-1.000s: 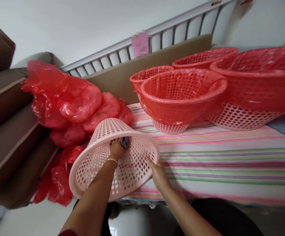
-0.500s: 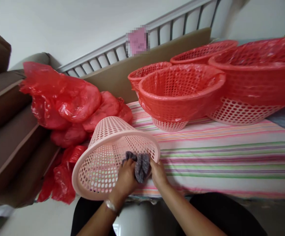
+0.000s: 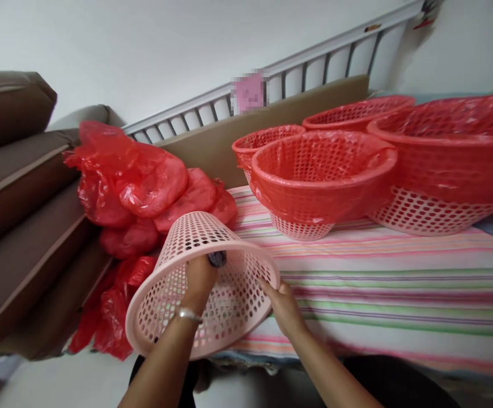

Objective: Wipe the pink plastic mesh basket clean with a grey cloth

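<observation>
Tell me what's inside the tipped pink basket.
The left hand reaches inside the pink basket, holding a dark cloth. The upper rim hides part of the cloth and the fingers; what lies deeper cannot be told.

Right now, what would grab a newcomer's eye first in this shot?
Probably the shiny red plastic-lined baskets grouped at the upper right, and the heap of puffy red plastic bags at left. Then the pale pink perforated basket, tipped on its side at lower centre, with the left hand inside and the right hand on its rim.
</observation>
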### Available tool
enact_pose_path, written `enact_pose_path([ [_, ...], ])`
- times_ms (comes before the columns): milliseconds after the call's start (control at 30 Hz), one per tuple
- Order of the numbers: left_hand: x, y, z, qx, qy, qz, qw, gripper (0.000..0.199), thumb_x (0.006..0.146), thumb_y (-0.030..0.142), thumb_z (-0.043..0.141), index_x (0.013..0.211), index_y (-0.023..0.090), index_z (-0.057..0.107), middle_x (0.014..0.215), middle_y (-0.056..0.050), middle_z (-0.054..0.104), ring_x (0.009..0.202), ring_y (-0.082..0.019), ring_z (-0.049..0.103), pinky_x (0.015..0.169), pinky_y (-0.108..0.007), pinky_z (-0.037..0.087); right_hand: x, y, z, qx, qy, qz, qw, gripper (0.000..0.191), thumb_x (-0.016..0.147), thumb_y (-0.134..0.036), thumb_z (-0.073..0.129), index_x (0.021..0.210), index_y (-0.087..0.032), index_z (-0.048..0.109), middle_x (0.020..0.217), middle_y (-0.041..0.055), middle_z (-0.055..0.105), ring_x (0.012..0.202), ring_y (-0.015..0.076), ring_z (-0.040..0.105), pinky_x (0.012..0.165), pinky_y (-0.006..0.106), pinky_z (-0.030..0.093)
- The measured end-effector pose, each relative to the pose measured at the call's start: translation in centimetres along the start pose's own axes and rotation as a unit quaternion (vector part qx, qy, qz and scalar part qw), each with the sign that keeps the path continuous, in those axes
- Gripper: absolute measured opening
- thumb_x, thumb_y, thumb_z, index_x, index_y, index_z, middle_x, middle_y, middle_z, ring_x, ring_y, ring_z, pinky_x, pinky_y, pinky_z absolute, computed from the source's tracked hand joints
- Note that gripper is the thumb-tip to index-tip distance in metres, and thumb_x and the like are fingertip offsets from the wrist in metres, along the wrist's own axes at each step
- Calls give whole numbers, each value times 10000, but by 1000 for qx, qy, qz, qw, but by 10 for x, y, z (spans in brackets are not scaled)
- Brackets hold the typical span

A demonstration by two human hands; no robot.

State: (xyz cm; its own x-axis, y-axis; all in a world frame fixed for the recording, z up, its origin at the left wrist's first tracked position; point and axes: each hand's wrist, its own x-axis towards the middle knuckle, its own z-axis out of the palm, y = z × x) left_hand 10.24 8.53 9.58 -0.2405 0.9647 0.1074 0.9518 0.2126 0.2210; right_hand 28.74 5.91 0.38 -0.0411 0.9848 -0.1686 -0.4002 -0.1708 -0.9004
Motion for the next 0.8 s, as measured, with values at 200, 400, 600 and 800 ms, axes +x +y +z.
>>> enact_pose_path([
  [200,52,-11,50,67,-29,-66,995,414,849,246,545,1248,201,645,1281,-153,658,1256,-351,546,1021,-473,396,1,18,3,32,-10,37,999,540,647,-570,802,968,-140,750,881,100,765,834,285,690,675,336,514],
  [400,55,-17,61,67,-57,-47,995,379,857,367,530,1159,196,682,1182,-150,707,1122,-306,631,926,-400,442,6,36,4,110,29,48,992,526,645,-544,816,1003,-168,730,869,75,764,810,262,692,734,361,524],
  [600,-24,16,51,27,-85,48,995,333,808,427,586,1069,262,711,1083,-81,712,1005,-278,654,826,-363,469,8,36,7,143,65,42,987,519,601,-495,841,988,-168,731,910,74,765,866,264,693,775,355,528],
  [800,-120,12,35,-39,-159,193,967,223,756,283,640,962,240,714,1028,-84,690,961,-282,627,861,-404,462,-1,33,7,126,59,70,988,477,590,-507,841,915,-177,726,771,50,752,753,261,699,703,348,544],
])
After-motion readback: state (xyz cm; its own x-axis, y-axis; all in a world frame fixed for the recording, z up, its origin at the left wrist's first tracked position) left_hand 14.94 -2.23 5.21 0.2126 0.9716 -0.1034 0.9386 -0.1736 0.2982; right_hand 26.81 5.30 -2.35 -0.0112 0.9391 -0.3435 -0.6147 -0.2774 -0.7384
